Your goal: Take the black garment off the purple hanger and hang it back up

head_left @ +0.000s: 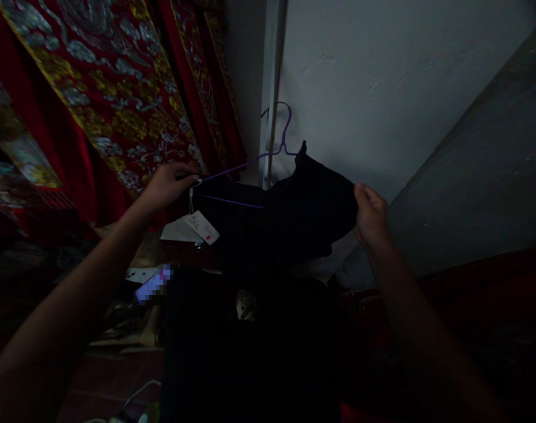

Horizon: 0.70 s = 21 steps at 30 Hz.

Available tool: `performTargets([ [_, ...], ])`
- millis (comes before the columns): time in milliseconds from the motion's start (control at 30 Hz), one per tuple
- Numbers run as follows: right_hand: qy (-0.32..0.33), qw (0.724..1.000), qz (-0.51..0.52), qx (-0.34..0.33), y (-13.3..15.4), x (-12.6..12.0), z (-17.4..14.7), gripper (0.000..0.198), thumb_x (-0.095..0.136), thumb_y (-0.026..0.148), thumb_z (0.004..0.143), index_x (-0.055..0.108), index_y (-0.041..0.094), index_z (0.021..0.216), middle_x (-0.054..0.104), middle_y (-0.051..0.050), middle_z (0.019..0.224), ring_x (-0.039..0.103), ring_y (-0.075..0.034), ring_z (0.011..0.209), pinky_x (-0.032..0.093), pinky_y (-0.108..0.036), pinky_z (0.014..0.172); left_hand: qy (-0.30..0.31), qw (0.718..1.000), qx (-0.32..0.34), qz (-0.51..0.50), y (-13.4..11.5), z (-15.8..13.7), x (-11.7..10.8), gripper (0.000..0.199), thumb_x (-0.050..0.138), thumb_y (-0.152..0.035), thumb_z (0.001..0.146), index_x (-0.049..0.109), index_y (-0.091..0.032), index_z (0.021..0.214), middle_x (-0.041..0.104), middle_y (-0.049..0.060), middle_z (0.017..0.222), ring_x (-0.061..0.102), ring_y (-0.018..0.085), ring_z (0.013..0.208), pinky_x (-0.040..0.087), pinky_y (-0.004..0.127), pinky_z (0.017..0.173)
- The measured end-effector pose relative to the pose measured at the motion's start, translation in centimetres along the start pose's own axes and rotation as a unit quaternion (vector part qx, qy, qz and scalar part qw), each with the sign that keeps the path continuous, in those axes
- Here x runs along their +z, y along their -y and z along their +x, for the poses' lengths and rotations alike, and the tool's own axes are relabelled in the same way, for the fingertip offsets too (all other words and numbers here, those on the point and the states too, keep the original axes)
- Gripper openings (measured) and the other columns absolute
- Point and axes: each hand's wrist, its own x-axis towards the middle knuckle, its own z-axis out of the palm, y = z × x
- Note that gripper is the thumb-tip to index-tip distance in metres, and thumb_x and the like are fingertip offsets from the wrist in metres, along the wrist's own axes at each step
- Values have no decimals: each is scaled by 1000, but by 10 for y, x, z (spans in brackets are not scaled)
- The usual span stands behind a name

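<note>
A dark garment (pixel 285 217) hangs on a thin purple hanger (pixel 245 163), whose hook is near the pale vertical strip on the wall. At the left end of the hanger, my left hand (pixel 168 182) pinches the garment's edge. A white paper tag (pixel 201 227) dangles on a string just below those fingers. My right hand (pixel 371 214) is closed on the garment's right side, holding it out from the hanger. The garment's lower part merges with the dark below, so its full shape is hidden.
Red cloth with gold and silver embroidery (pixel 131 111) hangs at left. A pale wall (pixel 382 82) with a vertical strip (pixel 270 64) stands ahead. Below left are a blurred-out lit rectangle (pixel 153 284), a white cable (pixel 140 390) and dim clutter on a reddish floor (pixel 104 376).
</note>
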Motion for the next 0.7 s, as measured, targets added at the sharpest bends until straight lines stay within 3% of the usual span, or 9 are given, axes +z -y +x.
performTargets([
  [67, 4, 1000, -3, 10, -1, 1, -3, 43, 66, 62, 86, 53, 24, 69, 45, 2, 66, 51, -18, 69, 43, -31, 61, 22, 997, -63, -35, 15, -8, 0, 15, 73, -33, 72, 72, -18, 72, 69, 1, 70, 59, 18, 68, 49, 28, 64],
  [167, 10, 1000, -13, 22, -1, 1, -5, 46, 65, 64, 85, 52, 24, 68, 43, 2, 64, 50, -18, 68, 43, -31, 61, 4, 969, -168, -181, 13, -16, 0, 17, 75, -31, 74, 68, -17, 68, 63, -1, 62, 51, 14, 61, 45, 26, 57],
  [333, 25, 999, -16, 21, -2, 1, -6, 49, 66, 68, 82, 50, 24, 66, 43, 3, 63, 48, -17, 65, 42, -29, 60, 24, 916, -191, -351, -37, -3, -3, 12, 57, -16, 92, 63, -15, 82, 67, 2, 81, 60, 12, 78, 53, 27, 75],
  [400, 39, 999, -15, 34, -4, 8, -14, 50, 65, 70, 81, 51, 24, 67, 44, 4, 64, 47, -15, 64, 43, -28, 60, 23, 904, -157, -397, -63, 0, 10, 10, 55, -7, 91, 59, -14, 85, 66, 3, 88, 62, 12, 83, 53, 28, 79],
  [467, 56, 997, -8, 54, -7, 19, -26, 51, 65, 71, 80, 53, 23, 69, 47, 4, 65, 48, -15, 66, 45, -28, 63, 7, 927, -84, -365, -85, -3, 34, 11, 59, -7, 88, 59, -15, 94, 64, 3, 91, 62, 14, 80, 53, 30, 76],
  [533, 72, 994, 5, 76, -10, 30, -37, 51, 64, 71, 81, 54, 22, 70, 50, 4, 67, 52, -15, 69, 48, -29, 69, -31, 964, 19, -265, -100, -12, 66, 25, 62, -6, 82, 60, -17, 104, 64, 4, 94, 63, 17, 83, 53, 32, 76],
  [633, 69, 994, 5, 86, -13, 32, -42, 46, 61, 66, 85, 58, 21, 75, 56, 2, 72, 57, -17, 76, 50, -33, 80, -7, 977, 180, -110, -100, -30, 103, 47, 60, -1, 74, 60, -21, 116, 64, 5, 102, 62, 20, 88, 50, 34, 83],
  [700, 35, 998, -16, 50, -12, 23, -39, 40, 64, 60, 85, 63, 20, 85, 62, -1, 83, 61, -19, 86, 49, -36, 89, 6, 974, 214, -67, -87, -38, 114, 54, 56, 1, 70, 58, -22, 120, 64, 4, 101, 60, 17, 79, 49, 33, 80],
])
